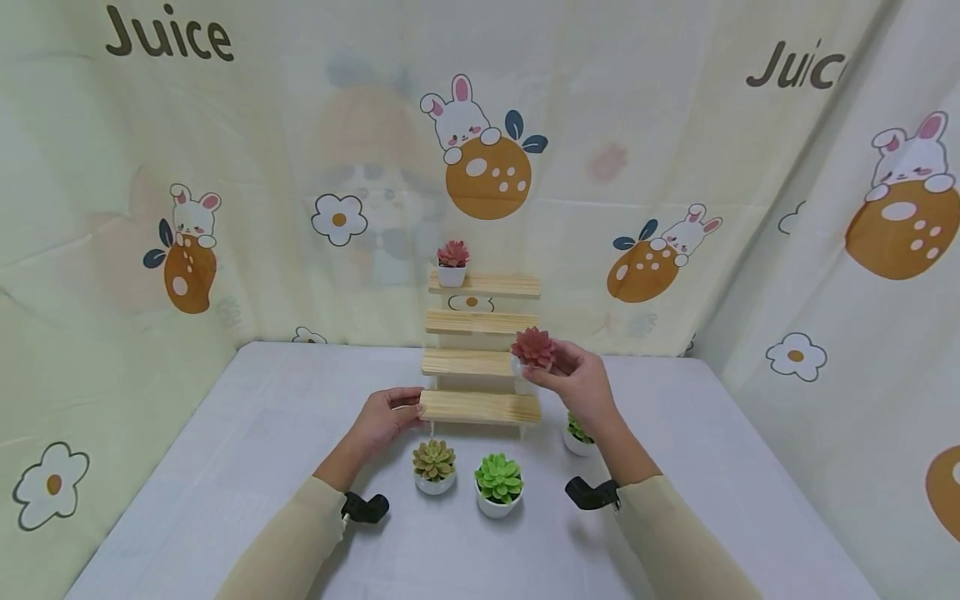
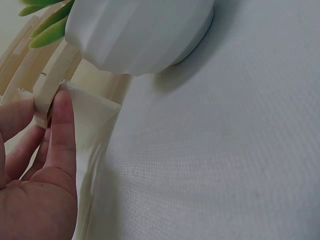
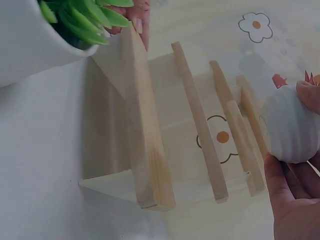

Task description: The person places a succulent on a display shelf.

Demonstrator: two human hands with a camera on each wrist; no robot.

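A wooden stepped shelf (image 1: 480,407) with several tiers stands on the table. My left hand (image 1: 381,423) pinches the left end of its lowest board; in the left wrist view thumb and fingers close on the board's end (image 2: 52,85). My right hand (image 1: 583,385) grips a red succulent (image 1: 534,347) by its white pot (image 3: 290,125), held up at the shelf's right side, level with the middle tiers. Another red succulent (image 1: 452,265) in a squarish white pot sits at the left of the top tier.
In front of the shelf stand an olive-brown succulent (image 1: 434,461) and a bright green one (image 1: 498,479), both in white pots. A third potted green plant (image 1: 577,437) is partly hidden behind the right forearm. A printed curtain (image 1: 570,250) hangs behind the white table (image 1: 285,433).
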